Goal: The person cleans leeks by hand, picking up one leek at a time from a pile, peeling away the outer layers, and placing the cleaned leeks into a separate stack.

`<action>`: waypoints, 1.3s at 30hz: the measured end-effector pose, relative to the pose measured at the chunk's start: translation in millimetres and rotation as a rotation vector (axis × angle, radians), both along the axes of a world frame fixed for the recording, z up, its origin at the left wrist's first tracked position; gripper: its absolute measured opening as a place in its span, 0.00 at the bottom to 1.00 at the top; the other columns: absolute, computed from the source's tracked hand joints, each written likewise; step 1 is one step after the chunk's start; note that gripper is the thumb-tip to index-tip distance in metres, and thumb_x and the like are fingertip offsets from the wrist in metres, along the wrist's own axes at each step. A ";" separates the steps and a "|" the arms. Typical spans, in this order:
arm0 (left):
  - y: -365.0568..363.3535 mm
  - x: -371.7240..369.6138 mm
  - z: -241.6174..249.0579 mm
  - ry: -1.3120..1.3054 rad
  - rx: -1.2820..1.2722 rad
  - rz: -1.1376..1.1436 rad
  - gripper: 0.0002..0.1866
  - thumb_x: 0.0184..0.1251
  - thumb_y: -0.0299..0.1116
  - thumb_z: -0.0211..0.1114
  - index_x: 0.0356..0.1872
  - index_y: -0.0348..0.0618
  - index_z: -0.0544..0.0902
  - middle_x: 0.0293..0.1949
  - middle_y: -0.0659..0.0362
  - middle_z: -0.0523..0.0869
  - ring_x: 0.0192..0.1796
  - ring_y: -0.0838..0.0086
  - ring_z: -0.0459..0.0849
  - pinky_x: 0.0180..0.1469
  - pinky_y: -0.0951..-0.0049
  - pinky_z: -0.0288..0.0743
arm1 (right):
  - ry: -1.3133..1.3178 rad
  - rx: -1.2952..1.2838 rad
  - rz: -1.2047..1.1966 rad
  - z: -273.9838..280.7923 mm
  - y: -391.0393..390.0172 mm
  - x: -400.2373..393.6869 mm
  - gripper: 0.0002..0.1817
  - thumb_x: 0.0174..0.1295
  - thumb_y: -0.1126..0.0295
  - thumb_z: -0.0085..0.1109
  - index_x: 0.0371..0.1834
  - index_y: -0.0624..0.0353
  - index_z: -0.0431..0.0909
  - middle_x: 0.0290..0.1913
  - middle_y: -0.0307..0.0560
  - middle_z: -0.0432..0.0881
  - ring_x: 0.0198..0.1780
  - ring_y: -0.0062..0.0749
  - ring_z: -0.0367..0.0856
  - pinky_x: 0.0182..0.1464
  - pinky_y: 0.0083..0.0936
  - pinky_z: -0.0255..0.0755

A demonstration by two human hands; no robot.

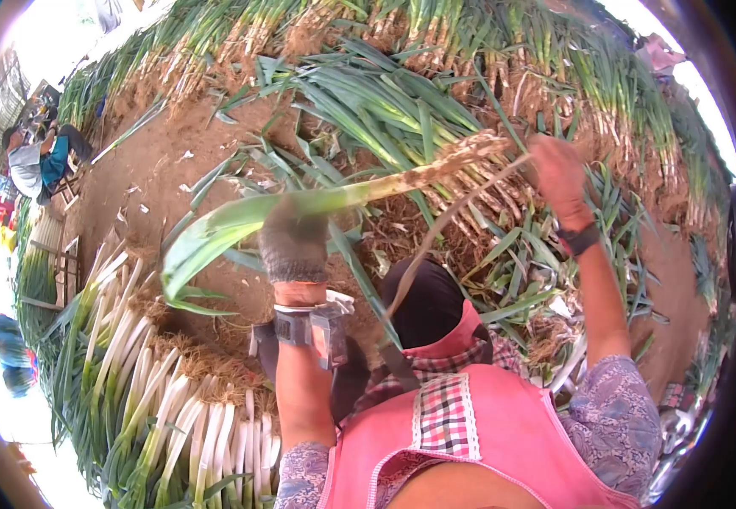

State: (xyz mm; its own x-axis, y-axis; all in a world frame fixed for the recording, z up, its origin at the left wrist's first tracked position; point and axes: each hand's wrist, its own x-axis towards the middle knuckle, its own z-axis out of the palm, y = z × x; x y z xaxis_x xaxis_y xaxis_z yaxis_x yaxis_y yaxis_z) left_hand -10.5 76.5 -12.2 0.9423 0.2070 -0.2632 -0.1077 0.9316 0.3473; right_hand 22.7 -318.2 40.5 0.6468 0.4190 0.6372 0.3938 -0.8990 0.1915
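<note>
My left hand (294, 242), in a dark knitted glove, is closed around the green part of a large leek (368, 188). The leek lies sideways, its leaves to the left and its soil-covered root end to the right. My bare right hand (557, 174) is raised to the right of that root end, closed on a long, limp brownish leaf strip (446, 216) that hangs down toward my lap. Just beyond both hands, a pile of unpeeled leeks (385, 106) rests on the ground with muddy roots.
Cleaned white leeks (190, 424) lie in rows at the lower left. Bundles of leeks (622, 85) stand in an arc at the back. Leaf scraps (521, 271) litter the soil to the right. Another person (33, 161) sits at the far left.
</note>
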 end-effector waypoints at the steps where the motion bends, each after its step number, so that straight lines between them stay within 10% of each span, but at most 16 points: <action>1: 0.3 -1.6 1.6 -0.005 0.056 0.023 0.11 0.56 0.25 0.60 0.40 0.37 0.72 0.38 0.51 0.78 0.42 0.58 0.78 0.44 0.56 0.81 | 0.216 -0.150 -0.294 -16.0 -56.9 -3.6 0.12 0.55 0.70 0.52 0.43 0.51 0.77 0.37 0.47 0.80 0.39 0.42 0.78 0.38 0.40 0.71; 4: -0.4 -2.0 8.2 -0.018 0.069 0.012 0.11 0.56 0.26 0.59 0.41 0.37 0.72 0.38 0.51 0.78 0.44 0.58 0.79 0.45 0.57 0.80 | 0.602 -0.129 -0.907 -18.7 -121.8 -45.9 0.10 0.56 0.67 0.53 0.40 0.52 0.77 0.38 0.51 0.80 0.41 0.48 0.79 0.38 0.42 0.71; 12: -13.9 5.5 4.7 -0.273 0.045 -0.010 0.18 0.49 0.20 0.61 0.44 0.38 0.74 0.42 0.51 0.79 0.48 0.57 0.78 0.52 0.55 0.76 | 0.216 0.301 -0.217 -13.6 -60.6 -35.0 0.08 0.55 0.67 0.52 0.36 0.54 0.78 0.34 0.49 0.81 0.34 0.46 0.79 0.35 0.38 0.71; 22: -20.5 7.5 0.0 -0.471 0.052 -0.071 0.21 0.44 0.15 0.63 0.45 0.35 0.76 0.45 0.51 0.81 0.49 0.61 0.80 0.55 0.54 0.74 | 0.376 0.404 0.393 21.3 95.6 0.1 0.10 0.58 0.71 0.55 0.42 0.61 0.77 0.38 0.52 0.80 0.40 0.44 0.79 0.43 0.31 0.71; 32: -45.9 4.5 10.1 -0.561 0.237 -0.143 0.22 0.45 0.21 0.67 0.43 0.48 0.72 0.43 0.59 0.77 0.51 0.66 0.75 0.54 0.60 0.74 | 1.277 0.349 0.647 29.0 146.9 44.4 0.24 0.57 0.58 0.55 0.50 0.67 0.72 0.47 0.55 0.77 0.48 0.40 0.75 0.50 0.31 0.65; 39: -44.2 -3.6 12.4 -0.552 0.301 -0.274 0.18 0.49 0.23 0.63 0.44 0.46 0.75 0.40 0.62 0.79 0.45 0.67 0.78 0.61 0.52 0.64 | 1.807 0.851 0.747 -15.4 143.2 40.8 0.32 0.44 0.66 0.70 0.52 0.67 0.67 0.43 0.40 0.74 0.44 0.22 0.70 0.48 0.19 0.65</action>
